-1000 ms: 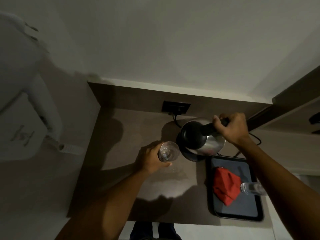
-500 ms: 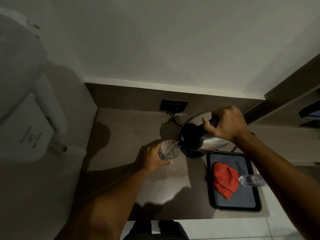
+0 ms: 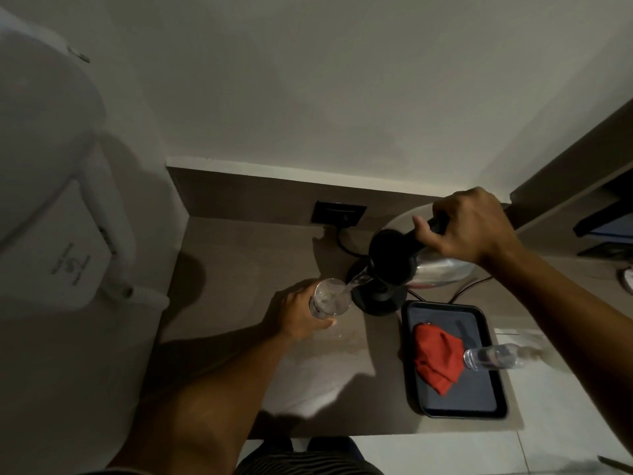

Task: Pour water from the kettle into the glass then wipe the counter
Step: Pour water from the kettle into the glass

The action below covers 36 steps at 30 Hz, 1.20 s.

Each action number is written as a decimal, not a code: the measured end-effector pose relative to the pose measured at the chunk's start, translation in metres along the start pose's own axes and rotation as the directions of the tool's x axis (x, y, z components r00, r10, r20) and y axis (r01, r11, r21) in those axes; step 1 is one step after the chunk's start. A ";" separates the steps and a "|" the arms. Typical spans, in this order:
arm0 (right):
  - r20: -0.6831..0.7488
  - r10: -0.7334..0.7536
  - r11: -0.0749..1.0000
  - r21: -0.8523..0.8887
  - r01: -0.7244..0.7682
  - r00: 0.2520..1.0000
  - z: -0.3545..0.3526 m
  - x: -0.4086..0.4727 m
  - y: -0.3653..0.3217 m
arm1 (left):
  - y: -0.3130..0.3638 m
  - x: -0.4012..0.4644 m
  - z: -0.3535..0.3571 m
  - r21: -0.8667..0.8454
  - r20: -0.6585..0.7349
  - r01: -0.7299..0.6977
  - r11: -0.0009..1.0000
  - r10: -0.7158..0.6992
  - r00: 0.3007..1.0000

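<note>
My right hand [image 3: 469, 226] grips the black handle of a steel kettle [image 3: 442, 269] with a black lid, tilted left and lifted off its black base [image 3: 376, 299]. A thin stream of water runs from the spout into a clear glass [image 3: 329, 298]. My left hand [image 3: 296, 315] holds that glass just above the brown counter [image 3: 257, 269], left of the base. A red cloth [image 3: 438, 358] lies crumpled on a dark tray [image 3: 479, 402] at the right. A wet patch shines on the counter below the glass.
A clear plastic bottle [image 3: 493, 358] lies on the tray's right edge beside the cloth. A black wall socket [image 3: 339, 214] with a cord sits behind the kettle. A white appliance [image 3: 51, 200] hangs on the left wall. A dark shelf unit [image 3: 582, 186] borders the right.
The kettle has risen off its base and tipped further left; water now streams into the glass. My left hand keeps the glass in nearly the same spot.
</note>
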State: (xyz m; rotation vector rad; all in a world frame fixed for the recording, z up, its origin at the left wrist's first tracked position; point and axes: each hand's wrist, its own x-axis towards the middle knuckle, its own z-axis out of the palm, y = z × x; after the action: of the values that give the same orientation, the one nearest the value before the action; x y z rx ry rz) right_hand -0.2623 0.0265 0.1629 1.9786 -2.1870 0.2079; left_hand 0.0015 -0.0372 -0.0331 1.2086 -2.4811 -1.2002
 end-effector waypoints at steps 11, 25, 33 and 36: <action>-0.009 -0.044 0.998 -0.054 0.044 0.999 -0.034 0.012 0.003 | -0.005 0.002 0.005 0.021 -0.004 -0.005 1.000 0.005 1.000; -0.001 -0.070 0.991 -0.115 0.069 0.998 -0.048 0.018 -0.005 | -0.010 0.006 0.010 0.021 -0.029 -0.017 1.000 0.018 0.999; 0.030 -0.078 0.988 -0.128 0.081 0.997 -0.044 0.020 -0.013 | -0.009 0.005 0.010 0.016 -0.025 -0.021 1.000 0.022 0.999; 0.037 -0.077 0.989 -0.120 0.081 0.996 -0.041 0.020 -0.013 | -0.010 0.004 0.009 0.020 -0.034 -0.023 1.000 0.024 0.999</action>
State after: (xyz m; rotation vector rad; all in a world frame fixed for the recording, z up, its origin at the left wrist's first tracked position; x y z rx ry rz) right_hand -0.2494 0.0150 0.2069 2.0100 -2.0817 0.0302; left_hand 0.0009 -0.0380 -0.0470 1.1916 -2.4807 -1.1424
